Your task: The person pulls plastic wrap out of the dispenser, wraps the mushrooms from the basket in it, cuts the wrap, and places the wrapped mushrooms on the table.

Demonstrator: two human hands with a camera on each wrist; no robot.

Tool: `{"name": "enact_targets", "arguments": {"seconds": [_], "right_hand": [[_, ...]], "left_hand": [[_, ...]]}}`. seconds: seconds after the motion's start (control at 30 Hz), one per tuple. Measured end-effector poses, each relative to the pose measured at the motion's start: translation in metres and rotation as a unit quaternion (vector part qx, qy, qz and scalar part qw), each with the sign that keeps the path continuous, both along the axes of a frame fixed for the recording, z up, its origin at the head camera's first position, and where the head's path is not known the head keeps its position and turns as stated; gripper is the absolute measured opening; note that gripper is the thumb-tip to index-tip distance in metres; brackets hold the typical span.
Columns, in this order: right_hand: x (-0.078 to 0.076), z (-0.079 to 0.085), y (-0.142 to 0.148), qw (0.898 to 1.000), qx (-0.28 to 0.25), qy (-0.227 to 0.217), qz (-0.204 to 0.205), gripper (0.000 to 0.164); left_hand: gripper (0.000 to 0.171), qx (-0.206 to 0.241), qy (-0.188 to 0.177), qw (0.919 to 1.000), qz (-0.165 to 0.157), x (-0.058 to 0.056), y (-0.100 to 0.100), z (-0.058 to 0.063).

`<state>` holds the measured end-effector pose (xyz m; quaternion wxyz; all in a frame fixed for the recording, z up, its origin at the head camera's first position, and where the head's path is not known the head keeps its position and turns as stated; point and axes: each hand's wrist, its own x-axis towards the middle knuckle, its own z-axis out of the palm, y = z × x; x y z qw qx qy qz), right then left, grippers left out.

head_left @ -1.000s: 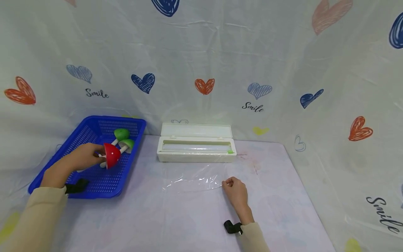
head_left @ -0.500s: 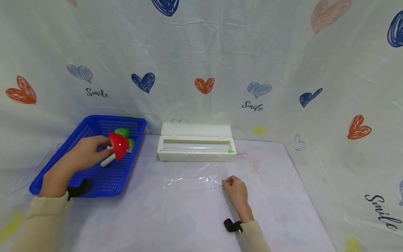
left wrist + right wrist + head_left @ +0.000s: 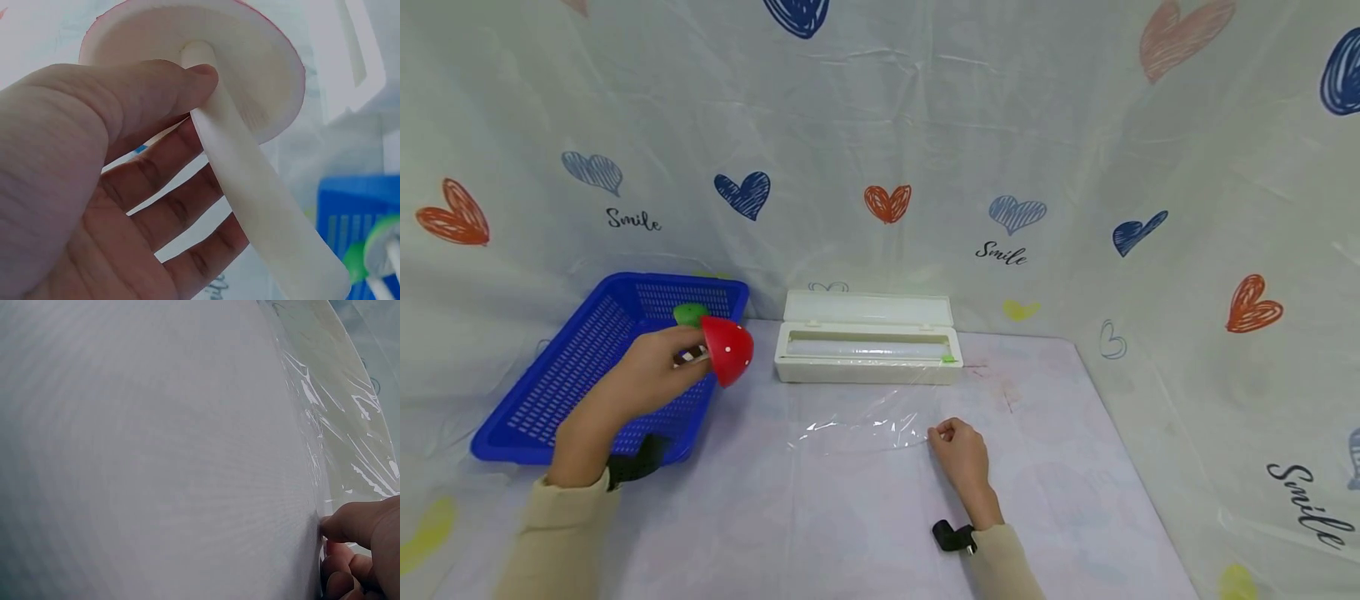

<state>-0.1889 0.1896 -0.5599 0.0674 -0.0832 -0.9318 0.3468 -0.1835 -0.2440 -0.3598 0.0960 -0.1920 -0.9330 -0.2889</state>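
Observation:
My left hand [image 3: 655, 371] pinches a toy mushroom [image 3: 727, 350] by its white stem, over the right side of the blue basket [image 3: 542, 392]. Its cap is red with white dots; in the left wrist view the pale underside and thick stem [image 3: 262, 206] show, thumb on the stem. On the table, my right hand [image 3: 961, 457] pinches the edge of a clear plastic wrap sheet [image 3: 865, 425]. That sheet runs out from a white wrap dispenser [image 3: 868, 371] with its lid raised. In the right wrist view, thumb and fingers hold the shiny film [image 3: 312, 431].
A green-capped mushroom [image 3: 690, 313] lies in the basket, partly hidden behind my left hand; the left wrist view shows another green one beside it. A green slider [image 3: 949, 359] sits at the dispenser's right end. A curtain with printed hearts [image 3: 887, 125] hangs behind the table.
My left hand has lifted the red mushroom from inside the basket and carried it right, towards the basket's right rim. The right hand stays put on the plastic wrap.

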Motion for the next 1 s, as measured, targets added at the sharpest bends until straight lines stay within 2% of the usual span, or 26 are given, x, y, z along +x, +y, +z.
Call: {"name": "enact_targets", "arguments": {"seconds": [0.23,0.53,0.83,1.0], "right_hand": [[0.0,0.0,0.0,1.0,0.005,0.005,-0.001,0.017],[0.001,0.001,-0.001,1.0,-0.002,-0.007,-0.001,0.018],[0.001,-0.001,-0.002,1.0,0.006,0.013,-0.006,0.016],[0.001,0.0,-0.001,1.0,0.004,0.007,-0.004,0.015]], "left_hand": [[0.018,0.034,0.007,0.9994,-0.006,0.002,0.023,-0.004],[0.015,0.079,0.034,0.9961,-0.021,-0.004,0.052,-0.025],[0.016,0.1,0.0,0.9948,-0.017,-0.01,0.079,-0.049],[0.015,0.114,0.0,0.993,-0.028,-0.013,0.091,-0.061]]}}
